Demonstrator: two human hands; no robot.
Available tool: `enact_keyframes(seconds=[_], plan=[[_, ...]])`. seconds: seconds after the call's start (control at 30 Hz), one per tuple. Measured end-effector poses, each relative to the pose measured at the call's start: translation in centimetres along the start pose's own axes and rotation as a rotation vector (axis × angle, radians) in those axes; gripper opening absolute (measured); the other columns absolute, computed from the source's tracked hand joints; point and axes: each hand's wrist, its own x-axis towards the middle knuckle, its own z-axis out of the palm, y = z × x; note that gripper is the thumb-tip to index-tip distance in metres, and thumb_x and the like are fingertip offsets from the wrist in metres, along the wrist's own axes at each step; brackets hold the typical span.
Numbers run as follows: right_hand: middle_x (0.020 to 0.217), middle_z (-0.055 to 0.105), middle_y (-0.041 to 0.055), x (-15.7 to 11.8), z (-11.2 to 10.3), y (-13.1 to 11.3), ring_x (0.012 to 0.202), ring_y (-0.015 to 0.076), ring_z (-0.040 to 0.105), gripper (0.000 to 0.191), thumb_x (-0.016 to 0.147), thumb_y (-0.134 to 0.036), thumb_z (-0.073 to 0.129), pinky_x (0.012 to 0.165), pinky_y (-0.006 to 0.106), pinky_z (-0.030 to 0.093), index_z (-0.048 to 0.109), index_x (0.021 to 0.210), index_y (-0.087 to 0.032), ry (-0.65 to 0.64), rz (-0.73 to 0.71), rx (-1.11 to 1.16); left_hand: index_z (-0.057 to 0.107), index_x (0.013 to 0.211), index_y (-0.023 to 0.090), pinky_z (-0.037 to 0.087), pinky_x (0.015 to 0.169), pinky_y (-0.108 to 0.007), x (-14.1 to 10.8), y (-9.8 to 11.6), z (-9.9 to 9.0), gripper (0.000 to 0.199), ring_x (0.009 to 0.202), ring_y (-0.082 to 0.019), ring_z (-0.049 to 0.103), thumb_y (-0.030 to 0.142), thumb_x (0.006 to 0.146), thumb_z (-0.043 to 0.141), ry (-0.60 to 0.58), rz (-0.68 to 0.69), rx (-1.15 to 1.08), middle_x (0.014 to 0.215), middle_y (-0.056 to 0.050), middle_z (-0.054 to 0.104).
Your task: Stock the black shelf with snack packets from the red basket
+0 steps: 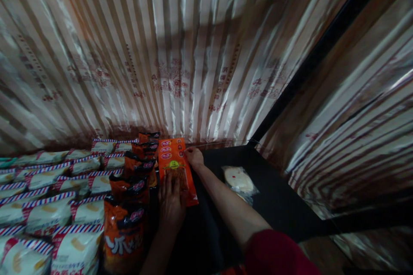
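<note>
A flat orange snack packet (173,154) with a clear window showing brown sticks lies on the dark shelf, beside the row of orange-and-black snack bags. My left hand (172,206) rests on its lower part with fingers stretched out flat, covering some of the window. At the packet's upper right edge, my right hand (195,159) has its fingers pinched together on the border. The right forearm crosses over the shelf.
White bags with striped tops (48,210) fill the left in several rows, with orange-and-black snack bags (124,232) beside them. A clear-wrapped pale round item (238,179) lies on the black shelf (274,197) at right. Striped foil sheeting (180,51) hangs behind; a black post (306,68) rises at right.
</note>
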Motion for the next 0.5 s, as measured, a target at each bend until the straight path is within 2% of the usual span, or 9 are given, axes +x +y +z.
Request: enact_keyframes(seconds=[0.13, 0.3, 0.5], plan=[[0.089, 0.072, 0.0026, -0.21, -0.14, -0.36, 0.083, 0.0156, 0.065, 0.02, 0.077, -0.033, 0.055, 0.065, 0.02, 0.045, 0.071, 0.086, -0.024, -0.004, 0.034, 0.002, 0.055, 0.121, 0.01, 0.032, 0.103, -0.045, 0.08, 0.03, 0.16, 0.042, 0.13, -0.03, 0.033, 0.025, 0.083, 0.042, 0.017, -0.009, 0.007, 0.138, -0.017, 0.041], [0.092, 0.072, 0.005, -0.17, -0.24, -0.67, 0.086, 0.018, 0.066, 0.021, 0.076, -0.033, 0.055, 0.066, 0.022, 0.046, 0.071, 0.085, -0.023, -0.008, 0.082, 0.013, 0.053, 0.123, 0.012, 0.031, 0.104, -0.043, 0.11, -0.04, 0.36, 0.043, 0.13, -0.027, 0.033, 0.022, 0.082, 0.041, 0.053, -0.006, 0.015, 0.138, -0.014, 0.042], [0.092, 0.072, 0.007, 0.5, 0.36, -0.49, 0.085, 0.0184, 0.066, 0.023, 0.075, -0.032, 0.055, 0.064, 0.021, 0.046, 0.072, 0.084, -0.02, -0.018, 0.102, 0.051, 0.053, 0.122, 0.008, 0.031, 0.105, -0.044, 0.12, -0.17, 0.57, 0.044, 0.13, -0.029, 0.033, 0.022, 0.082, 0.04, 0.054, -0.004, -0.011, 0.137, -0.016, 0.042]])
